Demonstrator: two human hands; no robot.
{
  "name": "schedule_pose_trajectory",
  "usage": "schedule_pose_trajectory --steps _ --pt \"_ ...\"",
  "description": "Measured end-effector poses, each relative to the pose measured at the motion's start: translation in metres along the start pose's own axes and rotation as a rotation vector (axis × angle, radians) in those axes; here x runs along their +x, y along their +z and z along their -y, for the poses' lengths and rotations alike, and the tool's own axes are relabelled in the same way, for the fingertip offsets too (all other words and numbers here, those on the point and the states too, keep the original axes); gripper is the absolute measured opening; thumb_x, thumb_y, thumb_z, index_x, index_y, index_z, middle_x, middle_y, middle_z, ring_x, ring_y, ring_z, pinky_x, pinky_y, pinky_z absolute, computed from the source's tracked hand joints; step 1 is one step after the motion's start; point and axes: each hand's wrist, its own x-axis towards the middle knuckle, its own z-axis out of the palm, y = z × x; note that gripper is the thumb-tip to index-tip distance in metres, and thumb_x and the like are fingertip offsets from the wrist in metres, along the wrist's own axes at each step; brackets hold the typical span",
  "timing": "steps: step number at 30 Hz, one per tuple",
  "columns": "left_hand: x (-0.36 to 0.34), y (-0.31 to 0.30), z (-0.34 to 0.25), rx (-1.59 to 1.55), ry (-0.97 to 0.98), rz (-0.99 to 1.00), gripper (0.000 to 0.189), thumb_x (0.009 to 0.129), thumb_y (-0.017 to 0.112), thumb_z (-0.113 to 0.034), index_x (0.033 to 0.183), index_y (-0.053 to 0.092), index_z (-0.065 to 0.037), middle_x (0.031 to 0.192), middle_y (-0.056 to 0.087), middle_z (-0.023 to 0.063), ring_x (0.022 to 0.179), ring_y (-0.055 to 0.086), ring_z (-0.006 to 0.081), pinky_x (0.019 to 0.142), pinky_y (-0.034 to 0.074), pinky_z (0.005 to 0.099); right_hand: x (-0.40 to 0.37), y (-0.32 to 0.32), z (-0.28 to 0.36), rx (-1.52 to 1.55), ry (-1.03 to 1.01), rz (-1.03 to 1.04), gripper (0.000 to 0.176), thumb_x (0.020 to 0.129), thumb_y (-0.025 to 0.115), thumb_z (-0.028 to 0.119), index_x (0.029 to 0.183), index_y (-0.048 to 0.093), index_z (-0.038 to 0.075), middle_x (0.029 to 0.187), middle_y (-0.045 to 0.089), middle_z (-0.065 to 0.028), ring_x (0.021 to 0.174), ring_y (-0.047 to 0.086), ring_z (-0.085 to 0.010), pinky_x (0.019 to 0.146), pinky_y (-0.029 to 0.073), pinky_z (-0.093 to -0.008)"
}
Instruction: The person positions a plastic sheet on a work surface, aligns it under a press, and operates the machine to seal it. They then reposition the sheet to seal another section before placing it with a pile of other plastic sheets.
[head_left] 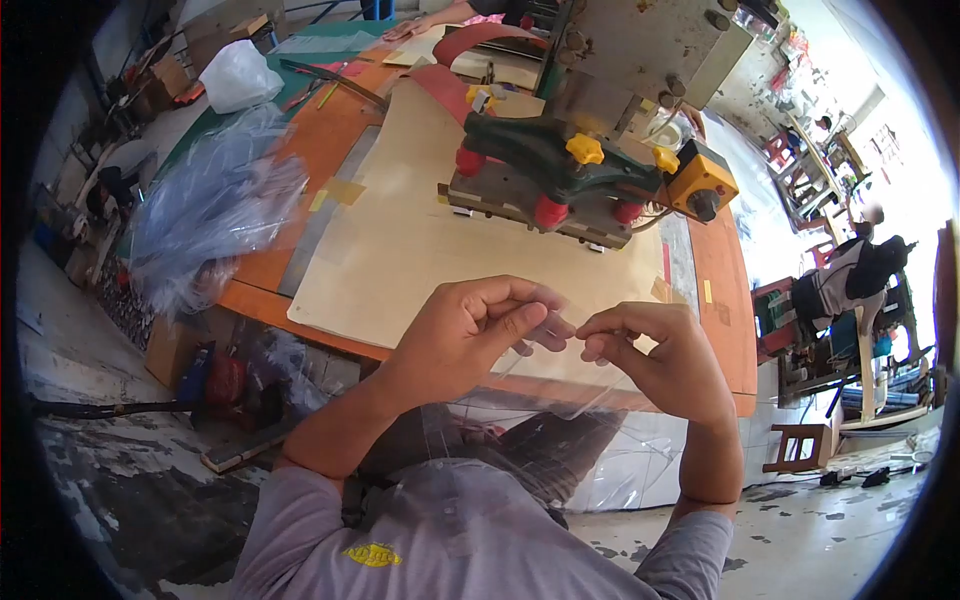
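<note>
Both hands are close together over the front edge of a pale sheet (400, 250) on the orange table. My left hand (475, 325) is closed, thumb against the fingers, on a thin clear plastic piece (545, 385) that hangs below the hands. My right hand (655, 350) pinches the same clear plastic near the left fingertips. The plastic is nearly see-through, so its outline is hard to make out. Beyond the hands stands a press head (560, 165) with a green frame, yellow knobs and red feet, over the pale sheet.
A heap of clear plastic (220, 210) lies at the table's left, beside a white bag (240, 77). A yellow control box (703, 180) juts from the press. Another person's hand (405, 30) rests at the far edge. A stool (800, 447) stands on the right.
</note>
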Motion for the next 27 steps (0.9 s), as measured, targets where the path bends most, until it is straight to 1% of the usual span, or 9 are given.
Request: schedule_pose_trajectory --steps 10,13,16,18,19,22,25,27 --pt "-0.001 0.000 0.001 -0.013 0.008 -0.007 0.030 0.115 0.058 -0.020 0.129 0.068 0.004 0.112 0.081 0.0133 0.102 0.080 0.0205 0.083 0.062 0.0303 0.002 0.001 -0.002 -0.018 -0.016 -0.004 0.016 0.098 0.078 0.008 0.110 0.079 -0.002 0.089 0.079 -0.0101 0.075 0.071 -0.0129 0.070 0.056 -0.0306" --pt "-0.001 0.001 0.003 0.018 0.034 -0.051 0.029 0.115 0.057 -0.019 0.129 0.068 0.004 0.110 0.081 0.0131 0.101 0.080 0.0206 0.082 0.062 0.0300 0.001 0.002 -0.003 -0.040 0.004 -0.004 0.026 0.097 0.079 0.010 0.121 0.077 0.001 0.095 0.080 -0.0084 0.081 0.074 -0.0156 0.073 0.056 -0.0315" --pt "-0.001 -0.003 0.006 0.057 0.082 -0.130 0.028 0.115 0.056 -0.019 0.128 0.067 0.004 0.108 0.081 0.0132 0.100 0.080 0.0211 0.081 0.062 0.0299 -0.006 0.006 0.003 -0.080 -0.105 -0.078 0.047 0.092 0.083 0.010 0.138 0.071 0.006 0.110 0.080 -0.0082 0.093 0.075 -0.0208 0.081 0.058 -0.0349" --pt "-0.001 -0.011 0.008 0.066 0.102 -0.187 0.027 0.115 0.056 -0.018 0.128 0.067 0.003 0.107 0.081 0.0135 0.098 0.080 0.0215 0.079 0.062 0.0301 -0.010 0.005 -0.005 -0.137 -0.196 -0.081 0.059 0.087 0.086 0.008 0.144 0.067 0.005 0.120 0.079 -0.0096 0.099 0.076 -0.0226 0.087 0.059 -0.0362" --pt "-0.002 -0.014 0.011 0.048 0.114 -0.217 0.027 0.115 0.056 -0.017 0.128 0.067 0.004 0.106 0.081 0.0143 0.095 0.081 0.0223 0.077 0.062 0.0305 -0.012 0.005 -0.010 -0.164 -0.242 -0.081 0.066 0.085 0.087 0.007 0.146 0.065 0.004 0.125 0.079 -0.0103 0.102 0.077 -0.0235 0.089 0.059 -0.0368" --pt "-0.003 -0.020 0.013 0.017 0.121 -0.253 0.029 0.115 0.057 -0.019 0.129 0.067 0.004 0.108 0.080 0.0136 0.096 0.080 0.0206 0.077 0.061 0.0290 -0.019 0.005 -0.033 -0.183 -0.291 -0.099 0.070 0.082 0.088 0.009 0.149 0.065 0.007 0.137 0.074 -0.0120 0.109 0.076 -0.0256 0.096 0.059 -0.0396" --pt "-0.002 -0.023 0.017 0.027 0.140 -0.280 0.028 0.115 0.057 -0.019 0.128 0.067 0.004 0.106 0.080 0.0138 0.094 0.081 0.0213 0.075 0.060 0.0283 -0.024 0.007 -0.043 -0.185 -0.346 -0.117 0.062 0.086 0.085 0.006 0.146 0.068 0.011 0.133 0.073 -0.0130 0.113 0.073 -0.0286 0.098 0.058 -0.0429" --pt "-0.002 -0.023 0.017 0.041 0.151 -0.300 0.028 0.115 0.057 -0.019 0.128 0.067 0.004 0.106 0.080 0.0139 0.093 0.081 0.0214 0.075 0.060 0.0282 -0.026 0.003 -0.041 -0.155 -0.317 -0.102 0.046 0.087 0.085 0.007 0.132 0.073 0.008 0.132 0.074 -0.0120 0.113 0.073 -0.0277 0.096 0.058 -0.0421"
